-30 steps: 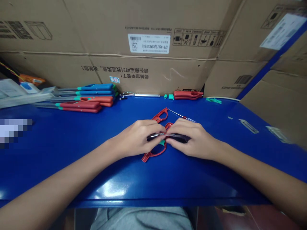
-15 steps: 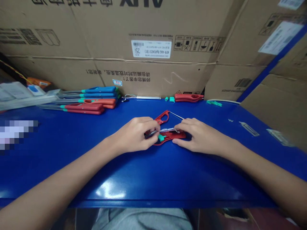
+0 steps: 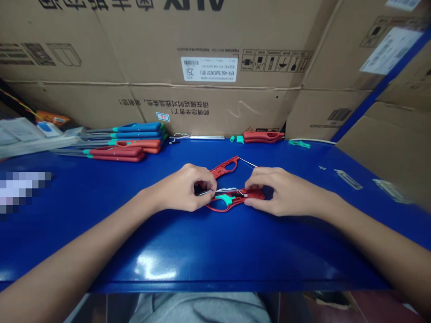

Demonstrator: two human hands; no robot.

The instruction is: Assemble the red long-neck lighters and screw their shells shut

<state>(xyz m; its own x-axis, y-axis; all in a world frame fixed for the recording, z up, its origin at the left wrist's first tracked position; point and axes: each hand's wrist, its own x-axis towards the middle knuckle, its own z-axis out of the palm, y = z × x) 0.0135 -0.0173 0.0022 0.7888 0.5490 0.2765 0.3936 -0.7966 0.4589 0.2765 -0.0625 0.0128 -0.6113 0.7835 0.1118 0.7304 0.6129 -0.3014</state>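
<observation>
My left hand [image 3: 183,189] and my right hand [image 3: 283,190] both pinch parts at the middle of the blue table [image 3: 215,242]. Between them lies a red plastic handle shell [image 3: 232,201] with a green trigger piece [image 3: 224,199] in it. A thin metal rod or wire [image 3: 218,190] runs across the shell from my left fingers to my right fingers. A second red handle shell [image 3: 225,167] lies just behind, with a thin metal rod [image 3: 247,162] sticking out to its right.
Finished blue and red long-handled tools [image 3: 128,140] are stacked at the back left. A metal tube [image 3: 202,137], small green pieces [image 3: 237,139] and another red handle [image 3: 264,136] lie along the cardboard boxes [image 3: 208,67]. Clear packets [image 3: 348,178] lie at the right.
The red shell has been turned from diagonal to lying flat and crosswise. My hands have drawn slightly apart, so the shell, green piece and wire now show between them.
</observation>
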